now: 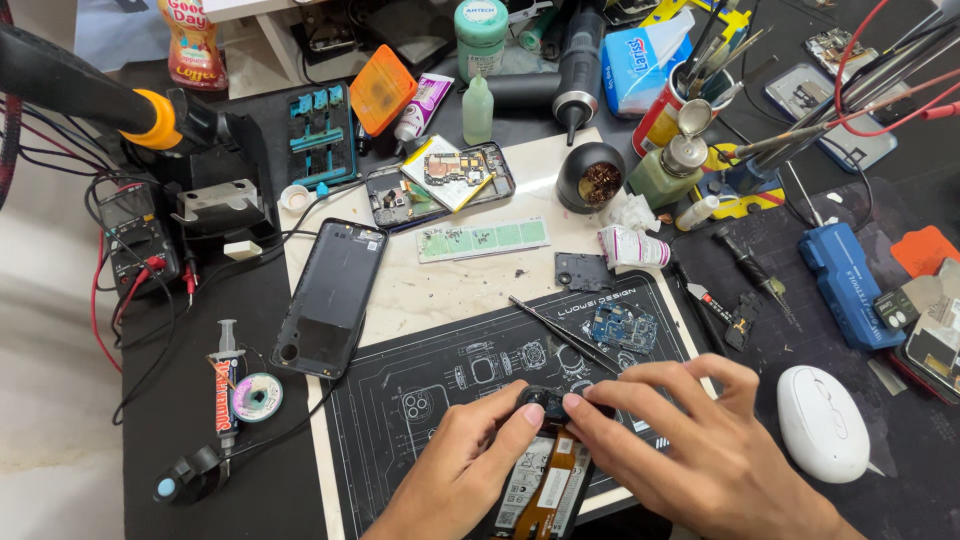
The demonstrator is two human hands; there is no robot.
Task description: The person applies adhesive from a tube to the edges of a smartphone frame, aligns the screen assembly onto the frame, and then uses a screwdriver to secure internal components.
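An opened phone [545, 485] with its insides showing lies on the black work mat [420, 400] at the bottom centre. My left hand [460, 465] and my right hand [690, 440] meet over its top end. Both thumbs and forefingers pinch a small black part [548, 400] there. A blue circuit board [622, 327] and a pair of tweezers [560, 333] lie on the mat just beyond my right hand. A black phone back cover [332, 297] rests to the left of the mat.
A white mouse [822, 422] sits right of my right hand. A blue tool [850, 285], a multimeter [140, 240] with red leads, a syringe [224, 385], a solder wick spool [257, 397], bottles and another opened phone [440, 185] crowd the bench.
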